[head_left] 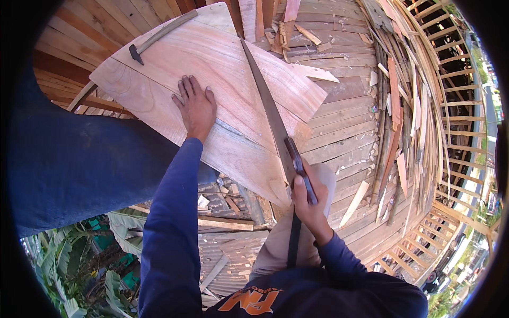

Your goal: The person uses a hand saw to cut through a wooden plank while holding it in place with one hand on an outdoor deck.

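Note:
A wide, pale reddish wooden panel [225, 71], made of boards side by side, lies across the middle. My left hand [197, 110] rests flat on it, fingers stretched out and holding nothing. My right hand [312, 200] is wrapped round the dark handle of a handsaw [268, 103]. The long blade slants away over the panel, its narrow tip near the far edge. From this view I cannot tell how deep the teeth sit in the wood. A hammer [163, 35] with a wooden handle lies on the panel's far left part, beyond my left hand.
Plank flooring [339, 127] holds scattered chips and offcuts. Long wood strips [395, 100] are heaped at the right, beside a slatted railing [460, 116]. A dark blue trouser leg [95, 164] is at the left; leafy plants [69, 265] are lower left.

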Action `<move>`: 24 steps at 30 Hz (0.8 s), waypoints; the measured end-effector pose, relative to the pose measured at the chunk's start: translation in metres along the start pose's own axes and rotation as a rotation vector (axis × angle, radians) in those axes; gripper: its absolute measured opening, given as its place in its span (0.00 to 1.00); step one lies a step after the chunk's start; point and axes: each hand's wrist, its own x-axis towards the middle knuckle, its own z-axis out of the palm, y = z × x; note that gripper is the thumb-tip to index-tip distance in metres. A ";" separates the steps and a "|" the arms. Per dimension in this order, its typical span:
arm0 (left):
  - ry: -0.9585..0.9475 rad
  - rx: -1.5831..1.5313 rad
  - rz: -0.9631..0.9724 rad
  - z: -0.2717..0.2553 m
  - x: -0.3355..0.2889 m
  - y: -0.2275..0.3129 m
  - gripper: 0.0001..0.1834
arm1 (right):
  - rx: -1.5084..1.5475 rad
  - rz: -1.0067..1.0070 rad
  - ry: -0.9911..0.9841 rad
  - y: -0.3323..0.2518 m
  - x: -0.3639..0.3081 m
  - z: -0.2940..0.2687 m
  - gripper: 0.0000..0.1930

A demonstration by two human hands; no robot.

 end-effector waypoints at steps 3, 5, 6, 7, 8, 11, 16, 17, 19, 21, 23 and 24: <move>-0.005 -0.022 0.017 -0.002 0.006 0.013 0.35 | 0.058 -0.004 0.034 -0.015 0.142 0.037 0.17; 0.004 -0.030 0.059 0.001 0.013 0.027 0.35 | 0.024 0.083 -0.034 -0.052 0.233 0.039 0.16; 0.000 -0.031 0.055 0.003 0.010 0.023 0.35 | -0.032 -0.001 0.015 -0.042 0.241 0.052 0.17; 0.017 -0.036 0.052 0.002 0.014 0.020 0.35 | -0.086 -0.106 0.067 -0.030 0.246 0.063 0.17; 0.022 -0.038 0.042 0.002 0.011 0.015 0.35 | -0.028 -0.140 0.075 -0.016 0.230 0.065 0.16; 0.043 -0.009 0.016 -0.001 0.010 -0.008 0.35 | 0.061 -0.234 0.053 0.004 0.111 0.051 0.15; 0.012 0.002 0.013 0.001 0.001 0.000 0.35 | -0.056 -0.040 -0.055 0.006 -0.029 -0.017 0.21; -0.004 0.004 0.011 -0.001 0.000 0.003 0.35 | 0.000 -0.054 -0.001 0.011 0.007 -0.002 0.21; -0.016 -0.010 0.024 -0.005 0.005 0.012 0.34 | 0.119 -0.086 0.049 0.002 0.113 0.032 0.18; -0.007 -0.020 0.035 0.000 0.012 0.024 0.34 | 0.012 -0.100 0.043 -0.029 0.226 0.055 0.15; -0.008 0.001 0.051 -0.002 0.012 0.016 0.35 | 0.006 -0.132 0.035 -0.027 0.231 0.066 0.14; -0.002 0.009 0.057 -0.004 0.010 0.015 0.35 | 0.041 -0.155 0.016 -0.021 0.222 0.064 0.13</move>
